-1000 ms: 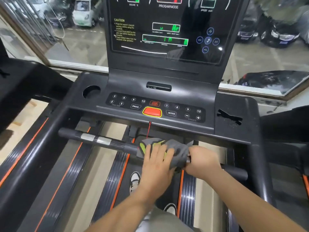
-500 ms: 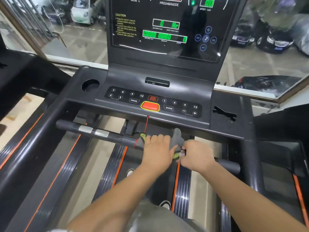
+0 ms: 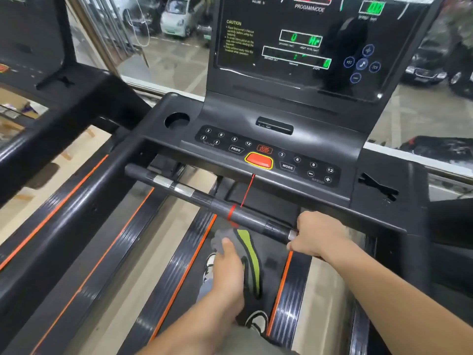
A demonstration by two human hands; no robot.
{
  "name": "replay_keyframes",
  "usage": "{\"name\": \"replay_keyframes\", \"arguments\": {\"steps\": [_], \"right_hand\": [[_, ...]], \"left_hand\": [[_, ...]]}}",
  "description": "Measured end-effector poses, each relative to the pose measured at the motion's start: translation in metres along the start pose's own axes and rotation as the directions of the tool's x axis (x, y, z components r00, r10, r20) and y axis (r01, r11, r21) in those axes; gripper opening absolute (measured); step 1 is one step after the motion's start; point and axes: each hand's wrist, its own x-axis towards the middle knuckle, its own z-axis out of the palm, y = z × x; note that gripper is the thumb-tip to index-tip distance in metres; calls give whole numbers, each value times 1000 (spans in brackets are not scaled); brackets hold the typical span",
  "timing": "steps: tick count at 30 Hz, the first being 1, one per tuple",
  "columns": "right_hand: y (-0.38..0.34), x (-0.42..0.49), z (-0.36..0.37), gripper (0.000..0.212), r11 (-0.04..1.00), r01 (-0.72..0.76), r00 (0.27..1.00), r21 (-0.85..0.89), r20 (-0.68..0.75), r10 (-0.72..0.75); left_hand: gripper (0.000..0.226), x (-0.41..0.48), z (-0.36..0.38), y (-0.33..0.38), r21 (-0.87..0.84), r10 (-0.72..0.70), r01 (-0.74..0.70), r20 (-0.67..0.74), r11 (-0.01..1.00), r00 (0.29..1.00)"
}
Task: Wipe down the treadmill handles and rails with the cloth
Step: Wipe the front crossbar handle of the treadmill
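Left hand (image 3: 227, 270): fingers grip cloth (image 3: 247, 252), thumb on top. Cloth hangs clear of handlebar (image 3: 204, 199), at 6 o'clock of red band (image 3: 232, 212). Right hand (image 3: 318, 235): fingers (image 3: 303, 221) wrapped round handlebar, 3 o'clock end.

Step, my judgement: between strokes on handlebar, cloth off contact.

Next move, as I judge it: raise cloth toward 12 o'clock, wrap round bar, sweep toward 9 o'clock over silver plates (image 3: 184, 190). Keep clear of red cord (image 3: 247, 190). Side rail (image 3: 76, 213) pending.
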Motion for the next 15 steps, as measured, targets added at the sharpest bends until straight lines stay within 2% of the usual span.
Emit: {"name": "replay_keyframes", "arguments": {"steps": [2,3,5,6,8,9,11,14,15], "right_hand": [[2,1,-1,31,1000,-2,1000,24,16,2],[2,2,-1,33,1000,0,1000,27,21,-1],[3,4,0,30,1000,2,1000,22,14,-2],[3,6,2,25,1000,3,1000,17,3,-3],[4,9,5,19,1000,3,1000,6,-7,-3],[4,10,6,19,1000,0,1000,5,1,0],[5,12,7,26,1000,-6,1000,13,29,5],[7,14,10,38,999,12,1000,33,22,-13],[8,14,10,39,999,18,1000,37,11,-19]], "left_hand": [[123,16,16,3,-161,-23,26,20,987,1000],[122,9,27,14,-199,-48,54,35,979,998],[104,-28,51,54,-280,-46,59,52,958,998],[96,-34,64,64,-299,-65,66,14,952,998],[84,-37,86,77,-242,-98,81,-58,967,994],[77,-38,93,81,-236,-105,83,-84,968,991],[51,-37,97,79,-323,-120,76,-117,943,986],[13,-31,75,66,-484,-79,159,181,861,980],[11,-28,67,65,-510,-51,190,275,839,960]]}}
